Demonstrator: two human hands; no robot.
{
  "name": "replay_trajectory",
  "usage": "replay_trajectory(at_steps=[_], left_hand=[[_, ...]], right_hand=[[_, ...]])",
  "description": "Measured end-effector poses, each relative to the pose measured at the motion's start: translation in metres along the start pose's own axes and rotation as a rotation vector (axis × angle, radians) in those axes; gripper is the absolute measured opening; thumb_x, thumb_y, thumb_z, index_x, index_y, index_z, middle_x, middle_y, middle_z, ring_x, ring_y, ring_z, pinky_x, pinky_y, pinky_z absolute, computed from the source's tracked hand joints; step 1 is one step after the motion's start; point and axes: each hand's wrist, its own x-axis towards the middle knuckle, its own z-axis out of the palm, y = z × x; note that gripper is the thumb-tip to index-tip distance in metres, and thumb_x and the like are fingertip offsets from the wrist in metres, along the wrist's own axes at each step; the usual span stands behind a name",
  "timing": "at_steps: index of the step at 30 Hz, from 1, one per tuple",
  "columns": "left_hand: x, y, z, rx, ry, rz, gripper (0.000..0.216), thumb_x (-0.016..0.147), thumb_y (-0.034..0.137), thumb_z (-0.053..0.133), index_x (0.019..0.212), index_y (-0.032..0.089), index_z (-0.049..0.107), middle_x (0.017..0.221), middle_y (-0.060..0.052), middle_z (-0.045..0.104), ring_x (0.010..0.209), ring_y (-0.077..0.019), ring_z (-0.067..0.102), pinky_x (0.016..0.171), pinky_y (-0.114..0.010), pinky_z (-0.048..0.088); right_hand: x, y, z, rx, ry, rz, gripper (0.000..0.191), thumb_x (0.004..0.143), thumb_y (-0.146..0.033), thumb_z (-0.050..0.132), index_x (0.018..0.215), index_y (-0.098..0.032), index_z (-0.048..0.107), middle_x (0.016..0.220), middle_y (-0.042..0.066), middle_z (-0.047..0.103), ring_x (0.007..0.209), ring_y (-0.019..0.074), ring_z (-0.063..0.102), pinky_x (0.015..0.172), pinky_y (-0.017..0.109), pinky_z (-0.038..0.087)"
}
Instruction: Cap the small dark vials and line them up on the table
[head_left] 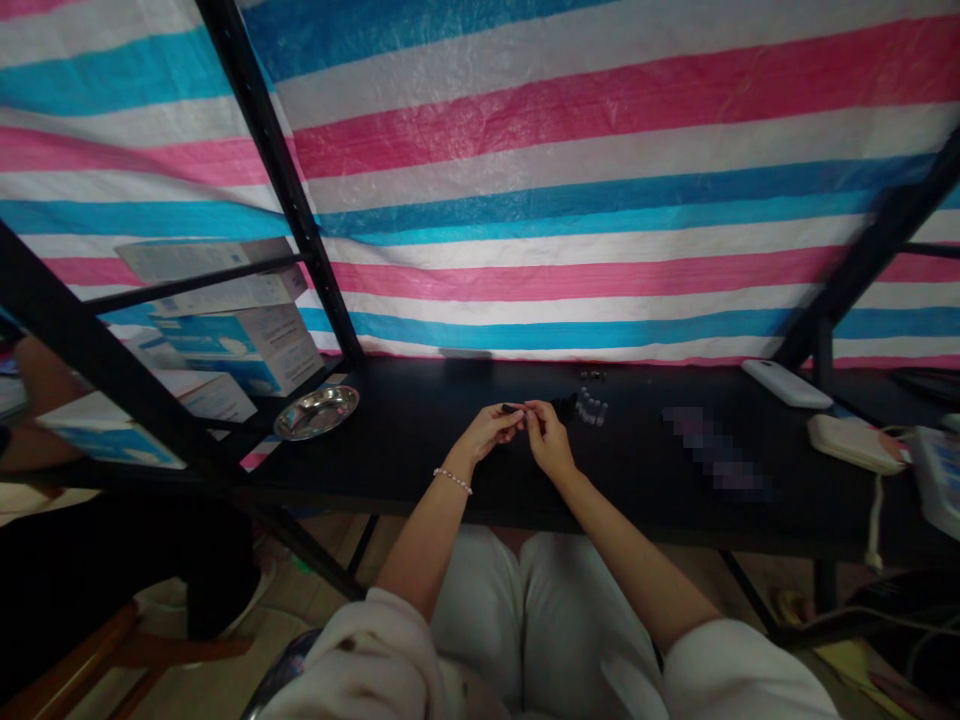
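Note:
Over the black table [420, 470], my left hand [486, 434] is closed on a small dark stick-like piece [512, 408]. My right hand [549, 438] meets it from the other side, fingertips pinched at the end of that piece; what they hold there is too small to make out. Just behind the right hand lies a small heap of black parts [565, 407]. Beside the heap, several short clear tubes or caps [592, 408] are grouped. Farther back sit several tiny shiny bits [592, 376].
A shiny metal dish [318, 412] stands at the left, near stacked blue-and-white boxes [255, 345] behind a black frame post [289, 190]. At the right are a white oblong device [786, 384], a power strip [855, 444] with a cable, and a blurred-out patch. Another person's arm [45, 390] shows far left.

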Motion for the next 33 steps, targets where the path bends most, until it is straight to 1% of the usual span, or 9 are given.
replay_trajectory(at_steps=[5,10,12,17,22,24,28,31,33], left_hand=[[0.002,-0.003,-0.003,-0.059,-0.006,0.019,0.04,0.063,0.041,0.072,0.088,0.011,0.063,0.064,0.001,0.055,0.043,-0.0022,0.041,0.04,-0.018,0.024],[0.003,-0.003,-0.005,-0.096,0.079,0.036,0.039,0.063,0.043,0.071,0.084,0.011,0.062,0.065,0.0,0.056,0.044,-0.0024,0.041,0.04,-0.018,0.025],[0.003,-0.002,-0.005,-0.095,0.106,0.039,0.039,0.063,0.043,0.071,0.082,0.011,0.062,0.064,0.0,0.056,0.044,-0.0025,0.041,0.04,-0.018,0.025],[0.004,-0.003,-0.006,-0.087,0.13,0.036,0.036,0.062,0.042,0.072,0.077,0.011,0.06,0.063,0.001,0.055,0.043,-0.0024,0.041,0.04,-0.018,0.024],[0.004,-0.004,-0.006,-0.036,0.128,0.033,0.037,0.062,0.043,0.07,0.076,0.011,0.06,0.063,0.0,0.056,0.044,-0.0027,0.041,0.04,-0.019,0.022],[0.004,-0.005,-0.006,-0.02,0.138,0.038,0.036,0.063,0.043,0.07,0.076,0.011,0.06,0.063,0.0,0.056,0.043,-0.0027,0.041,0.04,-0.019,0.022],[0.004,-0.006,-0.006,0.015,0.176,0.043,0.035,0.063,0.044,0.069,0.071,0.012,0.056,0.062,0.001,0.057,0.041,-0.0026,0.041,0.038,-0.019,0.022],[0.005,-0.007,-0.007,0.019,0.214,0.046,0.036,0.062,0.044,0.07,0.069,0.013,0.054,0.058,0.002,0.055,0.038,-0.0025,0.04,0.037,-0.019,0.022],[0.007,-0.008,-0.008,-0.001,0.265,0.055,0.037,0.061,0.045,0.07,0.069,0.013,0.052,0.057,0.003,0.054,0.037,-0.0024,0.04,0.036,-0.019,0.022]], right_hand=[[-0.002,-0.001,-0.003,-0.035,0.032,-0.003,0.026,0.087,-0.035,0.038,0.104,-0.019,0.05,0.089,0.006,0.062,0.075,0.0149,0.061,0.069,0.027,0.047],[-0.001,0.002,-0.005,-0.092,0.091,0.011,0.027,0.087,-0.035,0.036,0.102,-0.018,0.052,0.086,0.006,0.062,0.074,0.0153,0.059,0.069,0.027,0.046],[-0.001,0.002,-0.006,-0.121,0.069,0.01,0.027,0.087,-0.035,0.035,0.099,-0.019,0.053,0.084,0.005,0.061,0.071,0.0148,0.058,0.067,0.027,0.045],[0.0,0.003,-0.006,-0.188,-0.035,-0.003,0.028,0.087,-0.037,0.036,0.091,-0.019,0.056,0.078,0.003,0.061,0.065,0.0135,0.055,0.063,0.025,0.042],[0.001,0.007,-0.003,-0.202,-0.102,-0.039,0.026,0.086,-0.037,0.04,0.089,-0.019,0.059,0.081,0.004,0.062,0.069,0.0143,0.057,0.064,0.025,0.044],[0.001,0.009,-0.003,-0.208,-0.103,-0.052,0.025,0.086,-0.036,0.042,0.089,-0.019,0.06,0.082,0.005,0.062,0.07,0.0146,0.057,0.065,0.025,0.044],[0.001,0.008,-0.003,-0.251,-0.091,-0.072,0.026,0.085,-0.037,0.044,0.086,-0.02,0.063,0.082,0.005,0.057,0.063,0.0128,0.053,0.06,0.025,0.044],[0.001,0.007,-0.003,-0.261,-0.068,-0.093,0.024,0.084,-0.036,0.046,0.087,-0.02,0.064,0.081,0.005,0.054,0.066,0.0134,0.053,0.06,0.025,0.044],[0.001,0.008,-0.003,-0.261,-0.046,-0.103,0.023,0.084,-0.034,0.047,0.087,-0.02,0.064,0.079,0.004,0.053,0.068,0.014,0.052,0.061,0.025,0.044]])
